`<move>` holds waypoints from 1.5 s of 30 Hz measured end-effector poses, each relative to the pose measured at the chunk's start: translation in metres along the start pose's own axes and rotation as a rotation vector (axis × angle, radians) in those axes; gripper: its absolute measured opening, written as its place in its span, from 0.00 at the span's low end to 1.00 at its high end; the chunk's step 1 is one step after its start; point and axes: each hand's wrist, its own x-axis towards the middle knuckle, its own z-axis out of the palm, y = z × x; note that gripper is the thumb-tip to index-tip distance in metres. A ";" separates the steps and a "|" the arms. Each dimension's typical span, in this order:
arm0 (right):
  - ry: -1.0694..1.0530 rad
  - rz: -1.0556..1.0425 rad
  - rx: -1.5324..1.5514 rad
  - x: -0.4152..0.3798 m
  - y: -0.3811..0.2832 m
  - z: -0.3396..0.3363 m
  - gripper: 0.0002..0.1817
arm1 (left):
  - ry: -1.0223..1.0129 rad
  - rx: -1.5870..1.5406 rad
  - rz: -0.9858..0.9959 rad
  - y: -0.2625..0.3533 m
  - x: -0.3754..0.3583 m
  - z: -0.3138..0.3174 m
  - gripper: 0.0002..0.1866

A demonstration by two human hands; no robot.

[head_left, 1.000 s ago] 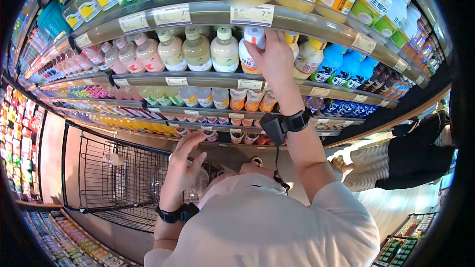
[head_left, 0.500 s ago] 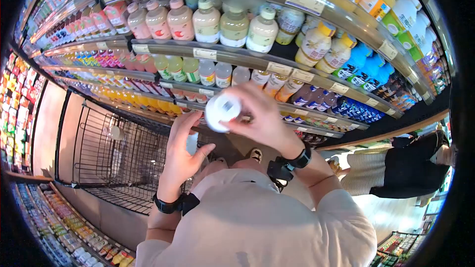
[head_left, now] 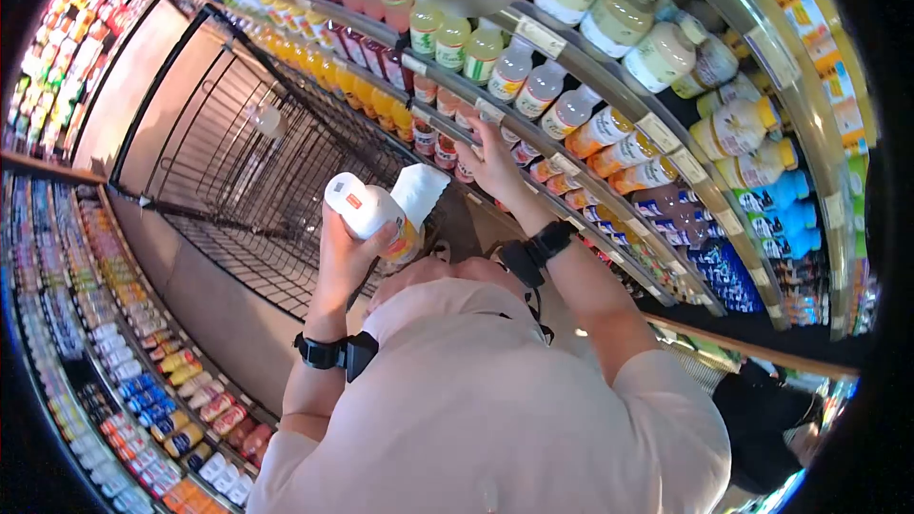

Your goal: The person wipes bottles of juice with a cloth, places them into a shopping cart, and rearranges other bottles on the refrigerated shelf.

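My left hand (head_left: 347, 252) is wrapped round a bottle (head_left: 367, 209) with a white upper part, a small orange-red mark and yellow-orange lower down. Just beside the bottle is a white sheet-like piece (head_left: 419, 192) with a wavy edge; how it is held is hidden. My right hand (head_left: 497, 169) reaches forward to the drinks shelf with fingers stretched out and nothing in them. Its fingertips are close to the small pink-red bottles (head_left: 447, 148) on a lower shelf.
A black wire shopping cart (head_left: 219, 200) stands at my left with a pale, rounded item (head_left: 269, 121) in it. Shelves of bottled drinks (head_left: 543, 86) run across the front and right. More stocked shelves (head_left: 143, 362) are at lower left. A person in black (head_left: 762, 424) is at lower right.
The bottle has passed from my right hand to my left. My right hand has let go and stretched out to the lower shelf. The view has turned toward the cart side.
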 end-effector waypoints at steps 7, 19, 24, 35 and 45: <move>-0.395 0.462 0.535 -0.028 0.041 0.077 0.35 | 0.117 -0.437 -0.194 -0.013 -0.008 0.004 0.29; -0.154 -0.167 0.268 -0.006 -0.058 -0.005 0.11 | 0.328 -0.683 -0.303 -0.046 0.012 0.037 0.26; -0.344 -0.680 0.066 -0.022 -0.080 0.032 0.13 | 0.203 -0.824 -0.163 -0.085 0.016 0.048 0.23; -0.314 -0.534 -0.117 -0.016 -0.066 0.054 0.35 | 0.281 -1.059 -0.402 -0.082 0.017 0.024 0.13; -0.421 -0.569 -0.117 -0.021 -0.083 0.054 0.40 | 0.125 -0.123 -0.293 -0.096 0.010 -0.006 0.14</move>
